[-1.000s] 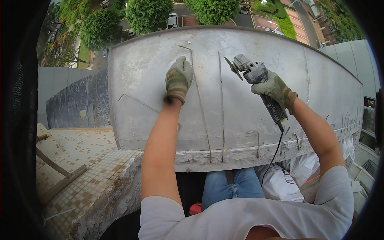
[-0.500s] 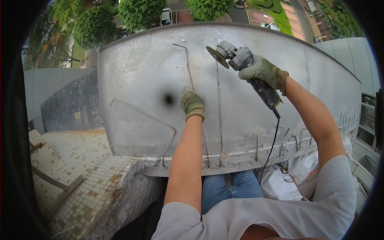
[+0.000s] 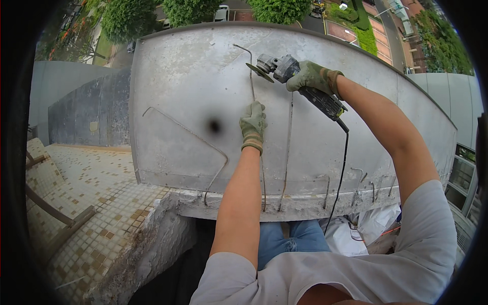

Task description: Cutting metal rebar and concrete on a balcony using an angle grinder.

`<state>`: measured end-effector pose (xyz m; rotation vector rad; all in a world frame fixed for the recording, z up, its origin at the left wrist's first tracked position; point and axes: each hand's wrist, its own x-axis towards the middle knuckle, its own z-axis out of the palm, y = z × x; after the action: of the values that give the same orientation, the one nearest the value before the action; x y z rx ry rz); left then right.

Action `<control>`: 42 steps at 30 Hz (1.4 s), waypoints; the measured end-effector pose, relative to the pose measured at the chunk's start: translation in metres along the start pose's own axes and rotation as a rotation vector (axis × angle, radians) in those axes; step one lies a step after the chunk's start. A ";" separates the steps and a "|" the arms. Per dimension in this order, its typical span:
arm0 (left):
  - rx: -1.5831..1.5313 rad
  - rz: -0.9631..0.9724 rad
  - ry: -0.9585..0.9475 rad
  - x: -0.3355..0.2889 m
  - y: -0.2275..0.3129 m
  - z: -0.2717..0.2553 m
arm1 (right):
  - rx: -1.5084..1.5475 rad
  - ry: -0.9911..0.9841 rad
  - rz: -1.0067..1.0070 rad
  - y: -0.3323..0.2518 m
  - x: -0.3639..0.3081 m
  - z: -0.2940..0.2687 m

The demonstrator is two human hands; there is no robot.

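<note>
My left hand, in a green work glove, is closed around a thin steel bar. The bar rises from the concrete edge and ends in a hooked tip beyond my hand. In my gloved right hand is an angle grinder, gripped by its body with the head pointing left. Its thin cutting disc overlaps the bar's upper part; whether they touch I cannot tell. A second upright bar stands just right of my left hand. Further left, a bent bar leans outward.
A grey metal panel spans the area ahead, with trees and a street far below. Short bar stubs line the broken concrete ledge. The grinder's black cord hangs past white sacks. Tiled surface lies left.
My right hand has brought the grinder leftward, so its disc now overlaps the bar held in my left hand. The whole view has shifted slightly.
</note>
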<state>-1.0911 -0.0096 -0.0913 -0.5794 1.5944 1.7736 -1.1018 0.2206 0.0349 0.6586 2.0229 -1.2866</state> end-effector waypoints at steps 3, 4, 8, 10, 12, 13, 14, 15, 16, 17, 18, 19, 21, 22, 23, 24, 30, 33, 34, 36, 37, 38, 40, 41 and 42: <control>-0.010 -0.004 -0.006 0.002 -0.002 -0.002 | -0.031 -0.005 -0.005 -0.005 0.009 0.003; -0.030 0.003 -0.006 0.002 -0.003 -0.001 | -0.035 -0.009 -0.005 -0.005 0.012 0.003; -0.018 -0.005 -0.018 0.001 -0.003 0.000 | -0.039 -0.020 -0.019 0.002 0.022 0.004; -0.028 0.002 0.007 0.002 -0.004 0.001 | -0.008 -0.030 -0.022 0.000 0.023 0.005; -0.002 -0.024 -0.002 0.004 -0.004 -0.006 | -0.083 -0.033 -0.020 -0.007 0.022 0.007; 0.021 -0.052 -0.022 0.004 -0.004 -0.006 | -0.085 -0.031 -0.020 -0.005 0.023 0.006; 0.019 -0.051 -0.023 0.004 -0.004 -0.004 | -0.078 -0.031 -0.024 -0.002 0.024 0.005; 0.034 -0.053 -0.014 0.003 -0.005 -0.002 | -0.070 -0.031 -0.028 0.001 0.025 0.004; 0.052 -0.054 0.001 0.003 -0.005 -0.003 | -0.071 -0.034 -0.032 0.000 0.025 0.005; 0.051 -0.051 0.005 0.004 -0.005 -0.003 | -0.077 -0.029 -0.035 0.001 0.026 0.006; 0.043 -0.053 -0.005 0.005 -0.005 -0.004 | -0.083 -0.025 -0.038 0.001 0.027 0.006; 0.034 -0.055 -0.016 0.005 -0.006 -0.004 | -0.084 -0.027 -0.041 0.001 0.028 0.006; 0.032 -0.039 -0.016 0.006 -0.008 -0.005 | -0.097 -0.024 -0.052 0.001 0.030 0.006; 0.032 -0.025 -0.020 0.006 -0.008 -0.004 | -0.098 -0.026 -0.054 0.001 0.031 0.007; 0.031 -0.024 -0.017 0.006 -0.008 -0.004 | -0.082 -0.032 -0.041 0.001 0.032 0.007; 0.039 -0.019 -0.011 0.006 -0.008 -0.004 | -0.066 -0.039 -0.028 0.000 0.032 0.008; 0.029 -0.011 -0.011 0.005 -0.005 -0.001 | 0.010 -0.012 -0.051 0.008 0.039 0.008; 0.014 -0.017 -0.010 0.005 -0.005 -0.004 | 0.007 -0.020 -0.072 0.006 0.040 0.009; 0.005 -0.029 -0.014 0.004 -0.005 -0.002 | 0.006 -0.020 -0.070 0.007 0.040 0.008; -0.011 -0.023 -0.018 0.003 -0.005 0.000 | -0.011 -0.016 -0.033 0.008 0.039 0.007; -0.025 -0.014 -0.017 0.004 -0.006 -0.001 | -0.011 -0.019 -0.035 0.007 0.039 0.008; -0.025 -0.013 -0.014 0.004 -0.007 -0.002 | -0.010 -0.020 -0.055 0.006 0.038 0.009; -0.061 -0.004 -0.006 0.005 -0.009 -0.002 | -0.008 -0.020 -0.074 0.005 0.037 0.010; -0.062 -0.005 -0.005 0.005 -0.009 -0.002 | -0.007 -0.021 -0.085 0.006 0.037 0.010; -0.042 -0.024 -0.012 0.006 -0.010 -0.002 | -0.005 -0.021 -0.097 0.006 0.037 0.010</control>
<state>-1.0878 -0.0102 -0.1023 -0.6039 1.5385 1.7937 -1.1193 0.2169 0.0009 0.5484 2.0619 -1.3384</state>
